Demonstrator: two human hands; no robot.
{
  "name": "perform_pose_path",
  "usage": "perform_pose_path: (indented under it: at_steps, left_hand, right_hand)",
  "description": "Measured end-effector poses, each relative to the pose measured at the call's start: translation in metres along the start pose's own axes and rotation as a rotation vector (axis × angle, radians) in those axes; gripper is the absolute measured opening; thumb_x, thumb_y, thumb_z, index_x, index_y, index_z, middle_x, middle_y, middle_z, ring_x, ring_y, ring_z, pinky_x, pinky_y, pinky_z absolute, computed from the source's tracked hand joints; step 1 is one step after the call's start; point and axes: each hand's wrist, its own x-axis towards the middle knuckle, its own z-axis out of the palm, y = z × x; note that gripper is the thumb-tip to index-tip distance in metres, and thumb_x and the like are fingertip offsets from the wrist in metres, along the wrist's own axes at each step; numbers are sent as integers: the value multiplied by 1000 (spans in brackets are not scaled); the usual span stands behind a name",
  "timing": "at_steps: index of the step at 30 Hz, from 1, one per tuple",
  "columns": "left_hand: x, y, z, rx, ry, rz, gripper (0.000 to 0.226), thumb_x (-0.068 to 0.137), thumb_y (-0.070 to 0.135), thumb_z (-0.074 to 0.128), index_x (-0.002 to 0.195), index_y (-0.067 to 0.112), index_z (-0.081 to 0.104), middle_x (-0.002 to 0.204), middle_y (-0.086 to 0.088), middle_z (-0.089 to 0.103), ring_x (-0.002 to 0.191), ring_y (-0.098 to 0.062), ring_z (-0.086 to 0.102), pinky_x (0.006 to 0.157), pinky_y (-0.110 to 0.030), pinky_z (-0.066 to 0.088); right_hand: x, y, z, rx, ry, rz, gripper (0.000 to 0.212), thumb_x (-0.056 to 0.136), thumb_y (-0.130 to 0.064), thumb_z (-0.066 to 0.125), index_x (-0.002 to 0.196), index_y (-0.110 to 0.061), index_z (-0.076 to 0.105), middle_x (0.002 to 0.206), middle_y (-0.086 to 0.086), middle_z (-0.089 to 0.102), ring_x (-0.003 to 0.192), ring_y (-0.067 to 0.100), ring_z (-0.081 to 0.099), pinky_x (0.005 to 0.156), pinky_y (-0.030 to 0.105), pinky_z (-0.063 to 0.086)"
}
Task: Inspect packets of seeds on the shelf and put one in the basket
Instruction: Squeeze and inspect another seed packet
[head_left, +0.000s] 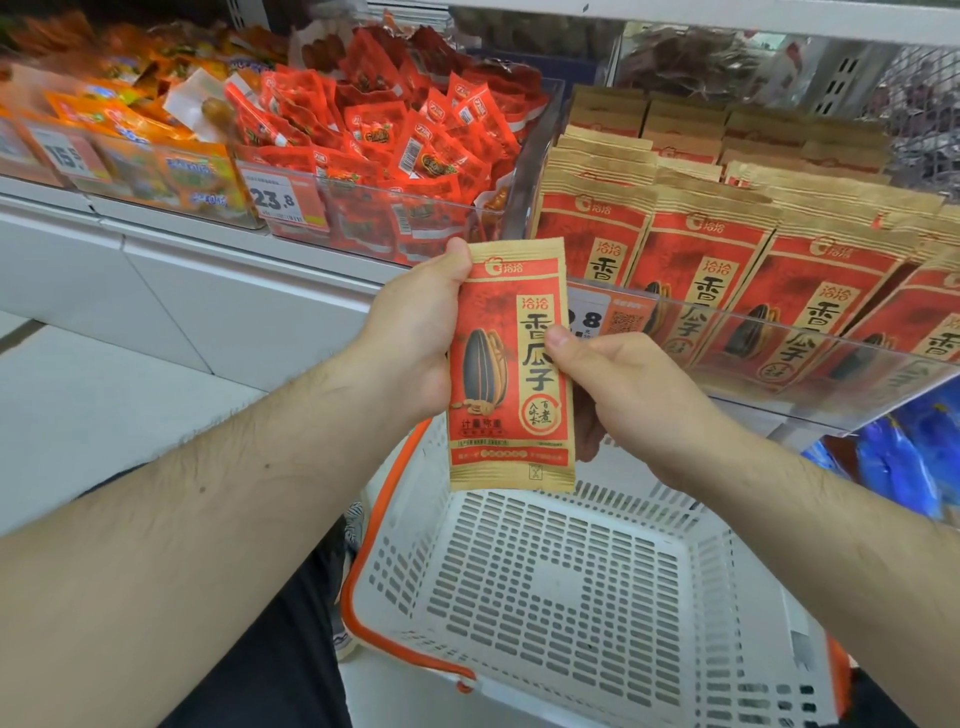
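I have one seed packet (511, 364) upright in front of me, front face toward me, directly above the white basket (550, 597) with its orange rim. My left hand (415, 338) grips the packet's left edge, thumb curled over the top corner, and my right hand (618, 384) pinches the right edge, thumb pressed on the printed face, fingers behind. To look it over properly I would keep the paper flat and steady between both grips, read the front, then turn it to check the back and the seams (a light hold, so the seeds inside don't crush), and only then lower it straight down into the basket. The packet is a slim paper sachet, tan at top and bottom, red in the middle, with a large striped sunflower seed drawn on the left and bold dark characters on a tan panel at right; it looks uncreased and sealed. Just beyond it, rows of matching packets (727, 270) stand in a clear-fronted shelf (831, 374) bin, and further left lie small red snack packs (395, 135).
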Motion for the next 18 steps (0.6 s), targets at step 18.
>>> perform_pose_path:
  at_steps: [18]
  left_hand:
    - [5, 4, -6, -6, 85, -68, 42, 101, 47, 49, 115, 11, 64, 85, -13, 77, 67, -29, 74, 52, -46, 58]
  right_hand:
    - [1, 8, -1, 3, -151, -60, 35, 98, -31, 56, 96, 2, 66, 68, 9, 70, 51, 23, 59, 50, 33, 49]
